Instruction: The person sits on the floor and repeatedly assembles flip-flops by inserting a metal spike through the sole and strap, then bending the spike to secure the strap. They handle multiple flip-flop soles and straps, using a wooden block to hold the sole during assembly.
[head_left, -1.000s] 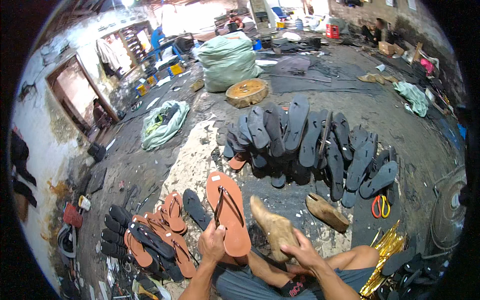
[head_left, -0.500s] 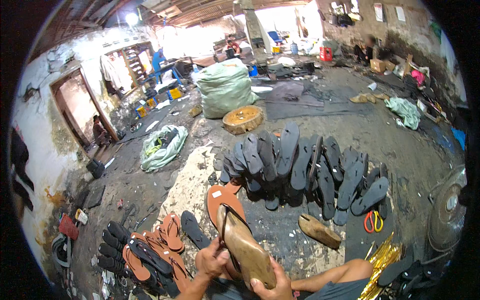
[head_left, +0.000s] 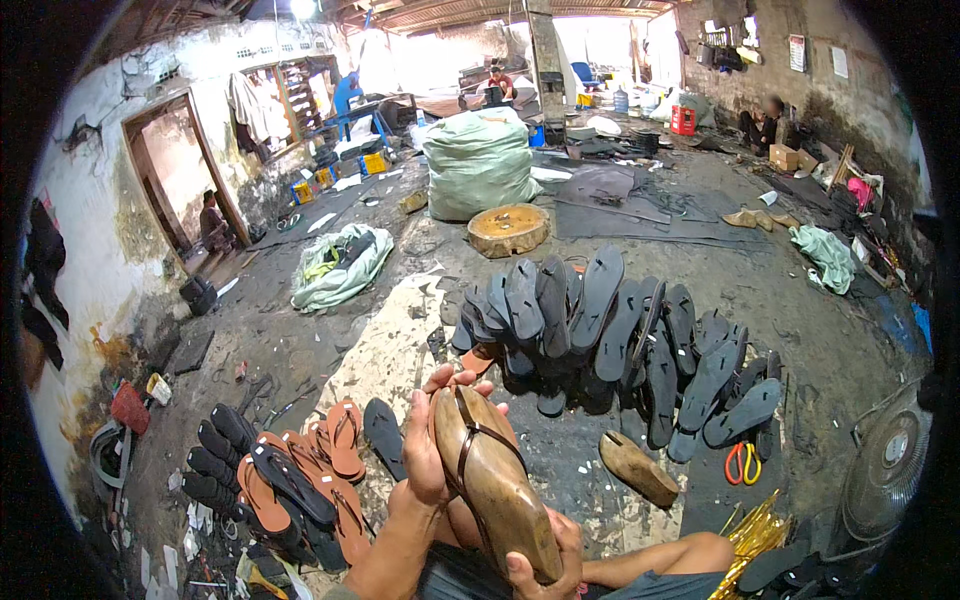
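In front of me a wooden shoe last (head_left: pixel 490 487) points toe-away, tilted, with the dark brown strap of a flip-flop (head_left: pixel 463 455) drawn across it. The flip-flop's tan sole lies mostly hidden behind the last. My left hand (head_left: pixel 426 445) wraps the toe end from the left, thumb along the side and fingers behind. My right hand (head_left: pixel 550 568) grips the heel end, its thumb on top. A second wooden last (head_left: pixel 638 468) lies on the floor to the right. Close to my left forearm are several finished tan flip-flops (head_left: pixel 345 440) and a dark sole (head_left: pixel 384 438).
Dark soles (head_left: pixel 605 315) stand in a dense row beyond my hands. Scissors (head_left: pixel 743 463) with red and yellow handles, gold strips (head_left: pixel 755 545) and a fan (head_left: pixel 885 465) are on the right. Farther off are a round wooden block (head_left: pixel 509 232), a stuffed sack (head_left: pixel 480 165) and other people.
My left hand has gone from the strap up to the toe end. The last now covers the tan sole that showed beyond it. My right hand keeps the heel; the view has shifted.
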